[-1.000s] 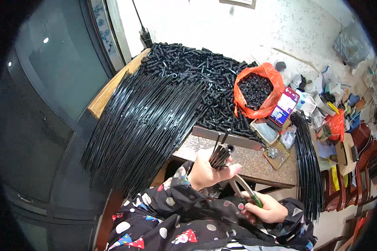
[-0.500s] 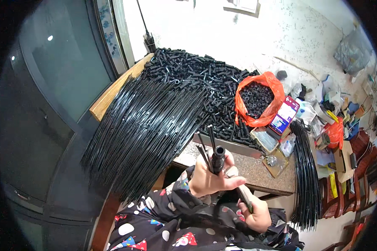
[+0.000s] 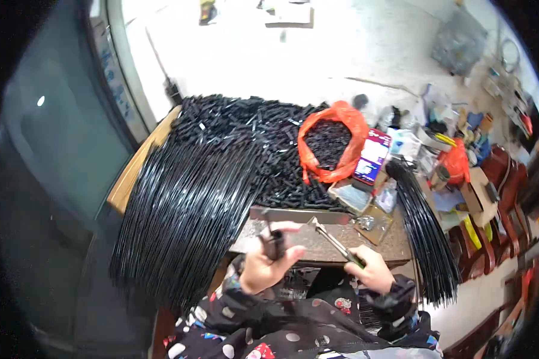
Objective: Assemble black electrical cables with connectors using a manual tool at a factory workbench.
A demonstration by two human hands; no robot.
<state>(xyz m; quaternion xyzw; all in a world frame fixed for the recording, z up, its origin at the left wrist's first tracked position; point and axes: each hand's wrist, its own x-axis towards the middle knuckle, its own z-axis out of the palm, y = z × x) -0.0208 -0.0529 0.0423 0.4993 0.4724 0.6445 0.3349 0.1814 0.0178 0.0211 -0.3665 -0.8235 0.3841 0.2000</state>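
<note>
My left hand (image 3: 266,267) is closed around a black tubular piece (image 3: 275,243), with a thin dark rod sticking up beside it; motion blurs both. In my right hand (image 3: 374,270) is a long-nosed metal hand tool (image 3: 335,239) with a dark green handle, its tip pointing up and left, apart from the left hand. Beyond and left of my hands lies a wide fan of thin black rods (image 3: 182,209). A large heap of short black tubular pieces (image 3: 239,116) covers the far part of the table.
An orange plastic bag (image 3: 358,128) of small black parts stands on the heap's right. Beside it leans a lit phone (image 3: 372,157). Another bundle of black rods (image 3: 428,233) hangs over the table's right edge. A metal strip (image 3: 299,215) borders the heap; bare stone-like tabletop (image 3: 245,236) shows in front.
My hands have moved apart: the left went left with the black piece, and the right brought the tool up to the right of it. The view has shifted too.
</note>
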